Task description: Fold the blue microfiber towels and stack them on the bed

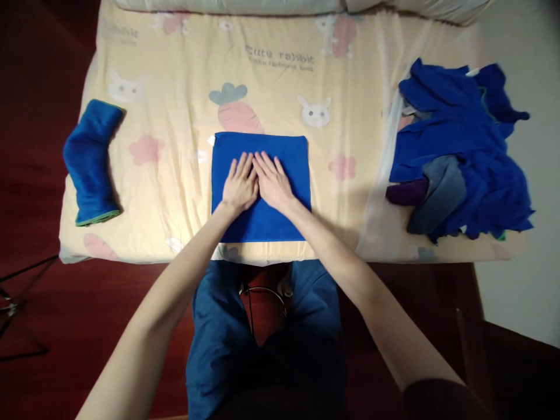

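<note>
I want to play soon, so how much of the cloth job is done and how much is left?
The neat blue bundle on the left looks done. The left hand and right hand are both pressed flat on a smooth blue cloth, so that one is being worked on. The messy heap on the right seems left to do. I can't count its cloths, but it looks like plenty.

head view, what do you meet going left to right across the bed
Rolled blue cloth with green edging → left hand → right hand → heap of mostly blue cloths. Both hands lie on a flat blue cloth.
</note>
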`<state>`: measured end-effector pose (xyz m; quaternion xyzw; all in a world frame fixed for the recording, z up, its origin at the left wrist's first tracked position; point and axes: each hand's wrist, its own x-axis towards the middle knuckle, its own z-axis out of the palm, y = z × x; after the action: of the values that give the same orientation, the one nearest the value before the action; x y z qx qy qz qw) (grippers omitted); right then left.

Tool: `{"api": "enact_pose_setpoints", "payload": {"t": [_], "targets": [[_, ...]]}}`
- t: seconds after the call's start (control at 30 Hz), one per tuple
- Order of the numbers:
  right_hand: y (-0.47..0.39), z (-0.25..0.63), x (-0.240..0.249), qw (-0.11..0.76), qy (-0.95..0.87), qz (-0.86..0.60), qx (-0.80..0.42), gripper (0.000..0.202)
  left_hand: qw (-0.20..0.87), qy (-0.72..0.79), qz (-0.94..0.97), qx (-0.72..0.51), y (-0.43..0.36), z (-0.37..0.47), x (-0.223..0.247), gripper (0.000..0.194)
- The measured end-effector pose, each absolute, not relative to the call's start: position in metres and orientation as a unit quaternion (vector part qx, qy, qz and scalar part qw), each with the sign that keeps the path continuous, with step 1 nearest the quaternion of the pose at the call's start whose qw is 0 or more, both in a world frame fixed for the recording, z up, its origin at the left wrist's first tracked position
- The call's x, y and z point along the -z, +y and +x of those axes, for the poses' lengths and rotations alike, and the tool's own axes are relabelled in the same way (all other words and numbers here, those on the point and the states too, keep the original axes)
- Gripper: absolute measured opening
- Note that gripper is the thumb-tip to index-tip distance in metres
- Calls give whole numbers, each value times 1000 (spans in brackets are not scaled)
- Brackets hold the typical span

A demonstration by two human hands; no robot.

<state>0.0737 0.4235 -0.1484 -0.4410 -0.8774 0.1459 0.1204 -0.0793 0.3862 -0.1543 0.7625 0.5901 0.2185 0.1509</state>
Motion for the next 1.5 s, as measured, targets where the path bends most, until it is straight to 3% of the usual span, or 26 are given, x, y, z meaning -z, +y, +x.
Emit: {"api": "enact_pose_setpoints", "payload": {"t": [0.37, 0.5, 0.63, 0.77, 1.0, 1.23, 1.5], "targets": [[352, 180, 155, 125, -793, -580, -135, 58, 110, 667, 712, -191, 285, -111, 155, 62], [330, 149, 144, 142, -797, -576, -112, 57, 88, 672, 714, -176, 265, -83, 148, 64], [278, 101, 139, 104, -855, -482, -160, 62, 109, 630, 756, -143, 235, -45, 147, 62], [238, 102, 145, 110, -860, -470, -164, 59, 95, 632, 757, -136, 196, -53, 150, 61], [230, 160, 154, 117, -840, -516, -120, 64, 68, 683, 712, -144, 152, -111, 154, 66], [224, 189, 161, 123, -830, -534, -105, 65, 71, 710, 683, -156, 149, -106, 157, 66], [233, 199, 156, 189, -802, -533, -191, 65, 71, 714, 666, -205, 148, -108, 155, 60]]}}
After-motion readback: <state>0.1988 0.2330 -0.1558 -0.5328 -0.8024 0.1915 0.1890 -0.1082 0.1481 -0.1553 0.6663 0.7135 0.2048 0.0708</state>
